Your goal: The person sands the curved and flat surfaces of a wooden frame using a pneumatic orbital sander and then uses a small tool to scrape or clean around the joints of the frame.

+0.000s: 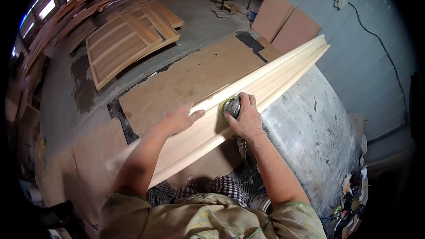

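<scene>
A long pale wooden moulding (283, 71) with raised rounded edges runs slantwise from lower left to upper right in front of me. My right hand (246, 116) is closed around a small round hand sander (231, 106), dark and silvery with a yellow-green rim. The sander rests on the channel between the moulding's edges, and its hose (241, 147) hangs down past the near edge. My left hand (180, 118) grips the moulding's far edge, thumb on top; its other fingers are partly hidden behind the wood.
Under the moulding's right part stands a grey, stained worktable (316, 119). Brown board (186, 79) lies beyond. Framed wooden panels (128, 40) rest at the far left, and pinkish boards (283, 22) lean by the pale blue wall (354, 40). Clutter (352, 199) fills the lower right.
</scene>
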{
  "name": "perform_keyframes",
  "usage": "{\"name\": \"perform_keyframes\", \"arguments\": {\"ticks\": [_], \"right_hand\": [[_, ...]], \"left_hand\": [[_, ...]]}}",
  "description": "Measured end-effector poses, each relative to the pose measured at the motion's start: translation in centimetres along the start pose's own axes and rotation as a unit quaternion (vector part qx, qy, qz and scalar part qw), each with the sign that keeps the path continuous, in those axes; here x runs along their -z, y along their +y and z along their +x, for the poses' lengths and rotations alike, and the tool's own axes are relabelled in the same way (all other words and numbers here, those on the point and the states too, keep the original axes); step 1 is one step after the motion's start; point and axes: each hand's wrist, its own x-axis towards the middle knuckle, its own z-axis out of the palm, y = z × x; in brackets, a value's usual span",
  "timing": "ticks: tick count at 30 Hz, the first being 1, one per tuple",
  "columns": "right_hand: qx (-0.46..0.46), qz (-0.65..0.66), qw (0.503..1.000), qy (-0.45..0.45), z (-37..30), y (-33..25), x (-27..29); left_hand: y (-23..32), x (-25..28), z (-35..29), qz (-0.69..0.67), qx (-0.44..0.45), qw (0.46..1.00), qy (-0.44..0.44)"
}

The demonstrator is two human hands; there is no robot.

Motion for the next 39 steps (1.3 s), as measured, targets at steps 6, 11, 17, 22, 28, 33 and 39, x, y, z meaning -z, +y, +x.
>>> {"name": "perform_keyframes", "arguments": {"ticks": [6, 11, 17, 22, 28, 33, 39], "right_hand": [[-0.043, -0.024, 0.996, 0.073, 6.5, 8.9, 4.2], [-0.082, -0.033, 0.991, 0.096, 14.3, 18.3, 8.4], [-0.162, -0.041, 0.975, 0.146, 24.1, 31.2, 14.2], [-0.229, -0.056, 0.958, 0.162, 26.9, 30.9, 14.7], [-0.194, -0.057, 0.969, 0.140, 21.3, 26.2, 11.5], [-0.128, -0.015, 0.985, 0.114, 13.4, 16.2, 7.2], [0.030, -0.006, 0.996, -0.078, 1.2, 1.6, 1.2]], "left_hand": [[1.8, 0.0, 1.2, -0.028, -0.021, 0.999, -0.033], [0.8, -0.6, 0.3, 0.016, -0.011, 1.000, -0.001], [2.2, 0.7, -0.2, 0.001, -0.004, 1.000, -0.008], [2.4, 1.2, -0.6, 0.040, 0.036, 0.998, -0.024], [2.8, 0.8, 1.1, 0.003, 0.066, 0.995, -0.070], [0.0, -1.4, 0.8, -0.002, -0.087, 0.995, 0.058], [1.3, 0.3, 1.3, -0.059, 0.020, 0.996, -0.067]]}}
